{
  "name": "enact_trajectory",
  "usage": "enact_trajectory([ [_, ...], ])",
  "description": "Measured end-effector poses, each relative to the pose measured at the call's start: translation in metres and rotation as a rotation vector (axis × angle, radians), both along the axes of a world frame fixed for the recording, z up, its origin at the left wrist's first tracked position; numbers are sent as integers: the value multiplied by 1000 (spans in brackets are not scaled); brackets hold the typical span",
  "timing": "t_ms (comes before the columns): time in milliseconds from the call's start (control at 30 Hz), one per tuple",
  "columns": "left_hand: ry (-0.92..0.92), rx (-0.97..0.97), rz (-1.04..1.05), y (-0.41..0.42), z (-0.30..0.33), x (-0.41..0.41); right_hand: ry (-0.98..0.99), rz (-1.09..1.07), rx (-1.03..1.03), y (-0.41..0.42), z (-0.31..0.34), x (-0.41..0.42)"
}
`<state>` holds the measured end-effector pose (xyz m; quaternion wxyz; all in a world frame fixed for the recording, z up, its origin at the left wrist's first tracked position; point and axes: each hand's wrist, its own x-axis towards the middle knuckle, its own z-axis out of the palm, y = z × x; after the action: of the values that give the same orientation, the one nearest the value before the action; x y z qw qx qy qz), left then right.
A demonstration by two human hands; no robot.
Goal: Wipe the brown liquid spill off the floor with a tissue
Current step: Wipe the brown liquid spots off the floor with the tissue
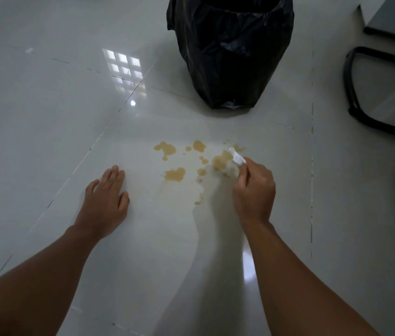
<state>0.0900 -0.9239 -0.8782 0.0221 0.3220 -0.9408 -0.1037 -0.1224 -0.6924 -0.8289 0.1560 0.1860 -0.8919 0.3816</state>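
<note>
While pinched in right hand, tissue tip angled up-left toward spill; left hand spread flat.

Brown spill blotches mark the glossy white floor; the tissue is white, the bin bag black.

My left hand lies flat, palm down, fingers together and stretched forward, arm straight behind it. My right hand is curled closed, knuckles up, wrist bent, forearm reaching in from the lower right.
</note>
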Motion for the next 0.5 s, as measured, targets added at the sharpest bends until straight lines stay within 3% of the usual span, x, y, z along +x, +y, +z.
enact_trajectory([
  [133,5,5,18,3,0,-2,-28,56,3,-9,0,-15],
  [300,3,-9,-3,1,-1,-1,-394,327,257,-14,-35,0],
  [500,-8,-8,-10,1,-1,0,-394,270,272,-13,-40,28],
])
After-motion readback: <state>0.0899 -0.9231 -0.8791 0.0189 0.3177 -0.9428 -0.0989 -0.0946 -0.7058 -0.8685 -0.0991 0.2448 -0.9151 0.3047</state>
